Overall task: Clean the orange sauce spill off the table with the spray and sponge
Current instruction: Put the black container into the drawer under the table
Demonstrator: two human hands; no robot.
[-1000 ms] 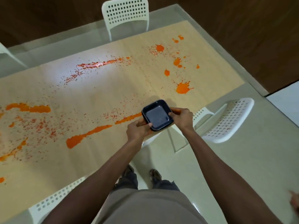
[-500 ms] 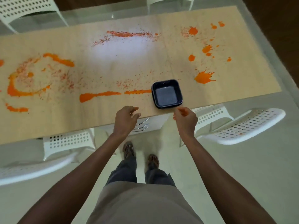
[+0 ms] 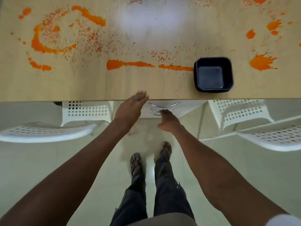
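One table (image 3: pixel 81 85), one dark square bowl (image 3: pixel 213 75), two hands, two white chairs, three drawer handles.

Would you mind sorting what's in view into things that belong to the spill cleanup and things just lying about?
Job:
orange sauce spill
table
left hand
right hand
Spray and sponge: not in view.

Lying about:
dark square dish
white chairs
drawer handles
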